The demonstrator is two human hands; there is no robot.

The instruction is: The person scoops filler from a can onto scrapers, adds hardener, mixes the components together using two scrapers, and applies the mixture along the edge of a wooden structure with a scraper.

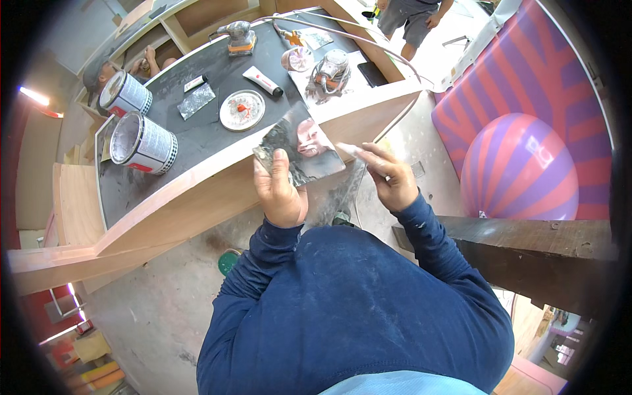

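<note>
My left hand grips a dark, shiny, square board by its left edge, thumb on top. A smear of pink putty lies on the board. Just right of it, my right hand is closed on a thin, pale, flat tool, seen nearly edge-on; its tip points at the board. Beyond the board, on the black worktop, are a round lid with a red-orange dab and a white tube with a black cap.
Two open paint cans stand on the worktop at left. Sanders with hoses lie farther back. A striped balloon shape and a dark beam are at right. One person is beyond the worktop; another stands behind.
</note>
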